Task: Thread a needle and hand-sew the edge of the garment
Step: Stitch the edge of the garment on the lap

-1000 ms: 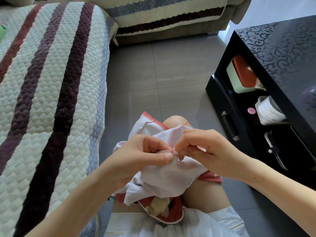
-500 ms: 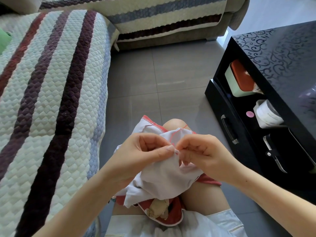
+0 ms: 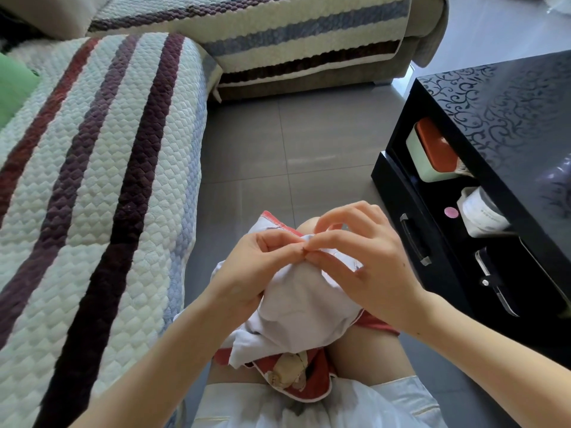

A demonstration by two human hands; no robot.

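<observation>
The left hand (image 3: 256,267) is pinching a fold of the garment (image 3: 293,307) between thumb and forefinger, its other fingers curling under the cloth. The right hand (image 3: 367,267) is meeting it fingertip to fingertip, thumb and forefinger nipping the same fold, while its remaining fingers are arching up, spread and lifted off the cloth. A speck of red thread (image 3: 304,249) is showing right where the two pinches are touching. The needle is too small to make out, so I cannot tell which hand has it.

The garment, white with red trim, is lying bunched over the person's knee (image 3: 306,226) and lap, its lower folds hanging down against the white shorts (image 3: 309,409).

To the left, a sofa (image 3: 92,186) under a quilted cover with dark stripes is running alongside the leg, and a green cushion (image 3: 12,84) is sitting at its far edge. Grey floor (image 3: 293,140) tiles are stretching ahead of the knee.

To the right, a glossy black bench (image 3: 509,100) is standing near the right arm. Its lower shelf is carrying a pale green box (image 3: 417,159) with a red lid, a white tub (image 3: 482,211), a pink disc (image 3: 451,212) just beside the tub, and a knife (image 3: 497,288) lying nearest the person.
</observation>
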